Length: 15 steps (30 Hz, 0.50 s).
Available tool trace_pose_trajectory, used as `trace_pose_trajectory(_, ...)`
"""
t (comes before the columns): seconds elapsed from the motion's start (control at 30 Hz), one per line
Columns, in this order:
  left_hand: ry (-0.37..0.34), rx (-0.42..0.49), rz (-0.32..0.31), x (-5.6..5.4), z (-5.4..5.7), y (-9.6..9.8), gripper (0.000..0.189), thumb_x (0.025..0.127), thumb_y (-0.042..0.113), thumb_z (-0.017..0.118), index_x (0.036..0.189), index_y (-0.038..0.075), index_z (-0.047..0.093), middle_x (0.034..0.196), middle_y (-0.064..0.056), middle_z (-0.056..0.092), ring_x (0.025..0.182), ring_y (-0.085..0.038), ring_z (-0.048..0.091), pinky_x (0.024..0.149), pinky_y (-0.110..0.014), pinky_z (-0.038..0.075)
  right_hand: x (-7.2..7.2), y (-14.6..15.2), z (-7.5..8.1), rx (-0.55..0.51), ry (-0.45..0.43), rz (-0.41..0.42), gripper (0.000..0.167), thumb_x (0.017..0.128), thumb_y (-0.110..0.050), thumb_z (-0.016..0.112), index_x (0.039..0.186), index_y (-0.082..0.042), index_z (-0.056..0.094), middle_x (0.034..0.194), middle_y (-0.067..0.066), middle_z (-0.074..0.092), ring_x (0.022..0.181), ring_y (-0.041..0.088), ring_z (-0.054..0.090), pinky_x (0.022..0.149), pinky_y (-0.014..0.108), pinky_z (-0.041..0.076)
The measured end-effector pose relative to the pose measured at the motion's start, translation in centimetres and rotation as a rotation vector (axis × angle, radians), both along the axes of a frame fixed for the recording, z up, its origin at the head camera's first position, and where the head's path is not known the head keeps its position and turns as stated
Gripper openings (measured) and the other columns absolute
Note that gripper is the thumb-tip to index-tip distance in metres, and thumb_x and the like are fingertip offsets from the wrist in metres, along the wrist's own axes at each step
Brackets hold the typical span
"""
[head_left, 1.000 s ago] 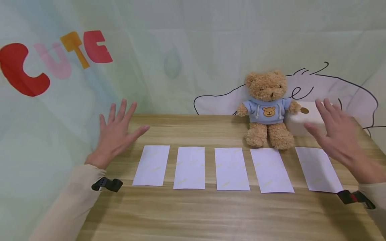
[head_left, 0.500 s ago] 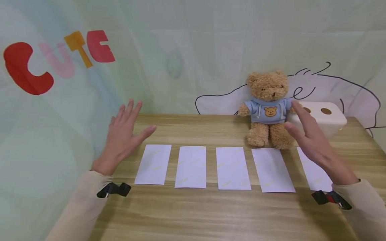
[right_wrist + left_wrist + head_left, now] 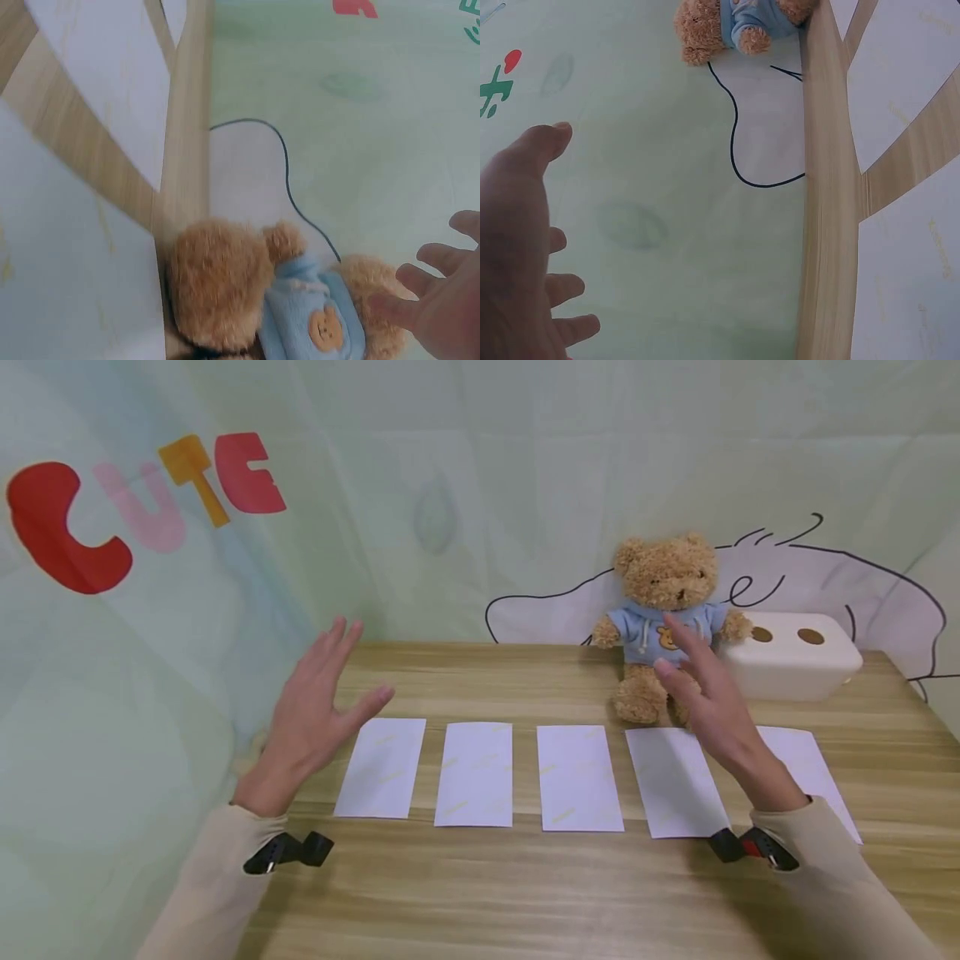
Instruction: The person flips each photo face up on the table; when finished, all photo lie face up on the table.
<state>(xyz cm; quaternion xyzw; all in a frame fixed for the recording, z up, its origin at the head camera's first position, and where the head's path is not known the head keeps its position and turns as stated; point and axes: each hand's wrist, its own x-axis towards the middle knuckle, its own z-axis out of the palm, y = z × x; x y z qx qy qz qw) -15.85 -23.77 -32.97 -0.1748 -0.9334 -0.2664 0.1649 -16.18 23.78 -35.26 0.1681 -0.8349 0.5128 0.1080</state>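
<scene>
Several white paper cards [image 3: 473,777] lie in a row on the wooden table, faint yellow marks on them. My left hand [image 3: 303,718] hovers near the leftmost card [image 3: 382,770], fingers extended and thumb spread; it holds nothing. Over the right part of the row, my right hand [image 3: 716,714] is raised with fingers extended and nothing in it. From the head camera it covers part of a brown teddy bear [image 3: 666,577] in a blue hoodie. The right wrist view also shows the bear [image 3: 221,281] beside the cards, with the right hand's fingers [image 3: 442,259] apart from them.
A white box [image 3: 795,664] with round holes on top stands right of the bear, at the table's back. Behind the table [image 3: 480,893] hangs a pale green cloth [image 3: 375,485] with colourful letters and a line drawing. The cloth also runs along the left side.
My right hand has moved left from above the rightmost card to in front of the bear, uncovering the white box. The left hand has shifted slightly right and down. The cards stay put.
</scene>
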Motion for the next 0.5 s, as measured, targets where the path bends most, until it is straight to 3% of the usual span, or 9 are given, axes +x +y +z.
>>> trace_pose_trajectory(0.3,0.03,-0.009,-0.023,0.9,-1.3,-0.2,0.086,0.099,0.049,0.068,0.167,0.011,0.033,0.174,-0.011,0.023,0.158,-0.041,0.021,0.123,-0.065,0.019,-0.3,-3.8,-0.3,-0.035,-0.067,0.003,0.064,0.11,-0.035,0.056,0.169,-0.027,0.032,0.173,0.001,0.027,0.149,0.048,0.036,0.112,0.074,0.032)
trace_pose_trajectory(0.5,0.05,-0.009,-0.04,1.5,-2.1,-0.6,0.084,0.096,0.044,0.074,0.164,0.008,0.039,0.172,-0.012,0.029,0.155,-0.044,0.029,0.121,-0.064,0.024,-1.2,-6.0,-0.9,-0.08,-0.059,0.035,0.063,0.109,-0.036,0.059,0.167,-0.024,0.036,0.171,0.0,0.032,0.154,0.035,0.031,0.12,0.063,0.029)
